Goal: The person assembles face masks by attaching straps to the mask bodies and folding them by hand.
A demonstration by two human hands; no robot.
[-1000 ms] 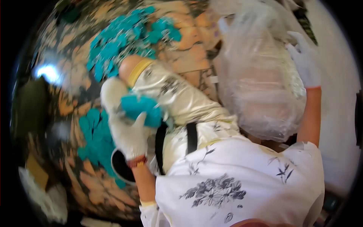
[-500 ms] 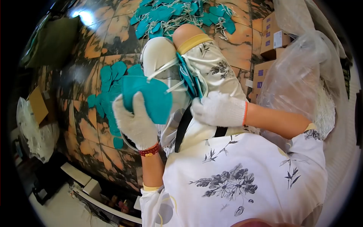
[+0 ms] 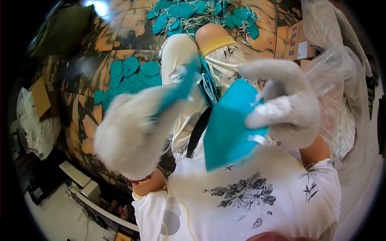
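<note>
My right hand [image 3: 291,106], in a white knit glove, pinches a flat teal face mask [image 3: 227,124] between thumb and fingers. Bits of white strap show along the mask's right edge. Across from it, my left hand [image 3: 132,128], also gloved, is smeared by motion. A second teal mask [image 3: 181,88], seen nearly edge-on and blurred, sticks up from its fingers. Wedged between my thighs is a small stack of teal masks [image 3: 209,84] with white straps beside it.
On the marble floor lie a pile of strapped teal masks [image 3: 189,16] beyond my knees and a group of teal pieces [image 3: 130,84] to the left. Cardboard boxes [image 3: 295,42] and clear plastic bags [image 3: 333,72] stand at right. White strap material [image 3: 343,128] lies there too.
Both hands have risen nearer the camera. My right hand, before low at my lap, now holds a mask up. The mask in my left hand now shows nearly edge-on.
</note>
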